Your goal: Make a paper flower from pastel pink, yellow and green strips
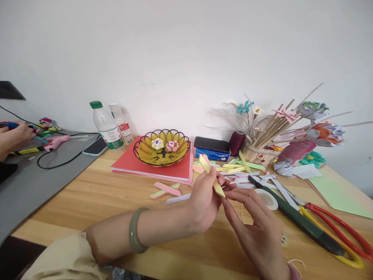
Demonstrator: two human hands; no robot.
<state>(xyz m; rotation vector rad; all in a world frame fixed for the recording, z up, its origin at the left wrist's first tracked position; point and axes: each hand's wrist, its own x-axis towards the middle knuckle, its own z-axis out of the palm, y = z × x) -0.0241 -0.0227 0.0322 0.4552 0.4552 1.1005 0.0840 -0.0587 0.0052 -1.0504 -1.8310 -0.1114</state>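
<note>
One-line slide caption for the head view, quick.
Left hand holds paper strips, right hand touches their lower end; beyond, two small flowers in a basket.

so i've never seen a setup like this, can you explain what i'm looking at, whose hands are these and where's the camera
There's no machine here, just a person working with bare hands. The single picture comes from a camera worn on their head, looking forward and down, so you see roughly their own view.

The left hand holds a folded paper, mostly yellow; the right hand has its fingertips at the lower end.

On the wooden table are loose paper strips, scissors, and a red folder under a basket with two paper flowers. At the far left, another person's hand shows.
</note>
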